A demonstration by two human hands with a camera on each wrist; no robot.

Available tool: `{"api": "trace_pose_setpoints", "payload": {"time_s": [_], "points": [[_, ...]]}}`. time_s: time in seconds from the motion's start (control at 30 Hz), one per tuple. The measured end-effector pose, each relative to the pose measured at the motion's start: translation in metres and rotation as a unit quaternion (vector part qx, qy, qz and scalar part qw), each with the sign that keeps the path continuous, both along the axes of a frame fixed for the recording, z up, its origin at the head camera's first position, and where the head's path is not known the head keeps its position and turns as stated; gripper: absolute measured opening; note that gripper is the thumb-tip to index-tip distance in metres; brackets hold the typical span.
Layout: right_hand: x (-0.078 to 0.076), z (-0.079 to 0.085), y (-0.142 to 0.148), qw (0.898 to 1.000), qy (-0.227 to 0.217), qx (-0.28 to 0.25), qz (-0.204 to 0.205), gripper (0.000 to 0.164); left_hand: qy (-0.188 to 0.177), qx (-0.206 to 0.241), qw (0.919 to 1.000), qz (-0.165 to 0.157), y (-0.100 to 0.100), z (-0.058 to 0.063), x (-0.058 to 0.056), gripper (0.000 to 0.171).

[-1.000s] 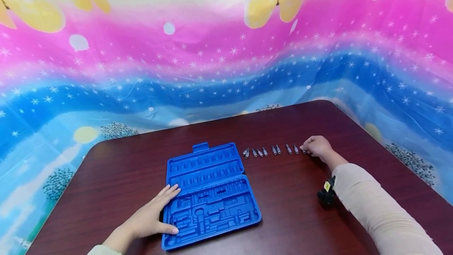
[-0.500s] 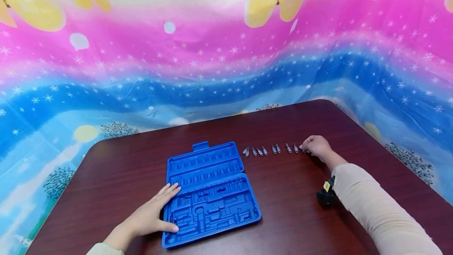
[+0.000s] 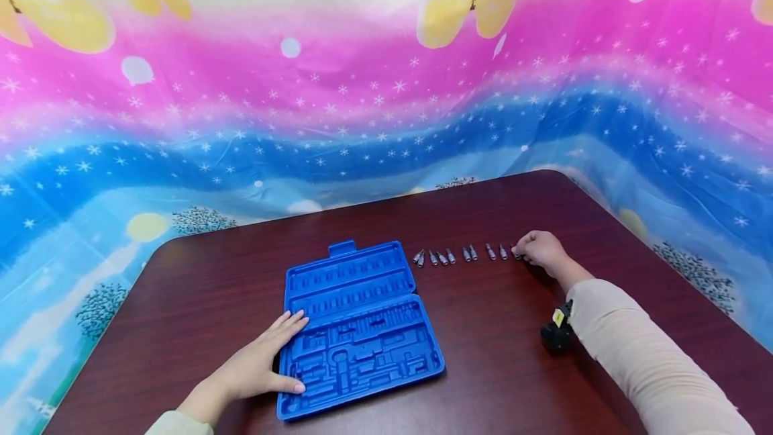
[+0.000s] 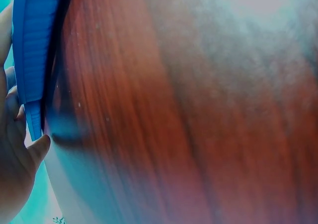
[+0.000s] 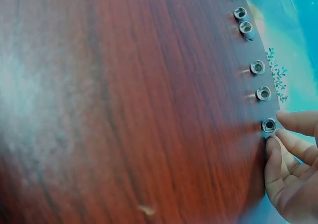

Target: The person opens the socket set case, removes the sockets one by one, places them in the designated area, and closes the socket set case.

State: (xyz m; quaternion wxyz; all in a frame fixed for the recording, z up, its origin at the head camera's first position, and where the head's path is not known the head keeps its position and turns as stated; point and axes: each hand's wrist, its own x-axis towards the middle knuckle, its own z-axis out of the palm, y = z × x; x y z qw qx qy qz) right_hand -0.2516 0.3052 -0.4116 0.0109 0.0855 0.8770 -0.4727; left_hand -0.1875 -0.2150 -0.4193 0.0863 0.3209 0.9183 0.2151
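Observation:
An open blue plastic case point(image 3: 362, 354) with moulded slots lies on the table. My left hand point(image 3: 256, 361) rests on its left edge, fingers straight and thumb over the rim; the left wrist view shows part of that hand point(image 4: 17, 154) beside the case's blue side point(image 4: 37, 45). At the right end of a row of small metal bit sockets point(image 3: 443, 259), my right hand point(image 3: 540, 250) pinches one bit socket point(image 5: 269, 125) between thumb and fingers. Its hollow end faces the camera in the right wrist view, where the hand point(image 5: 298, 169) covers the rest.
The dark red-brown wooden table point(image 3: 495, 341) has rounded far corners. Behind it hangs a colourful printed cloth point(image 3: 338, 86). Below the right sleeve, a black wrist device point(image 3: 557, 331) with a yellow label is strapped on.

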Motion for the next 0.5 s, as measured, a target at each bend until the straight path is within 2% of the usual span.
{"api": "trace_pose_setpoints", "payload": {"time_s": [0.27, 0.5], "points": [[0.004, 0.003, 0.001, 1.0, 0.001, -0.016, -0.01, 0.022, -0.001, -0.001, 1.0, 0.001, 0.001, 0.0, 0.0, 0.096], [0.011, 0.013, -0.003, 1.0, 0.018, -0.012, -0.017, 0.023, 0.001, -0.003, 1.0, 0.001, 0.001, 0.0, 0.001, 0.096]]}}
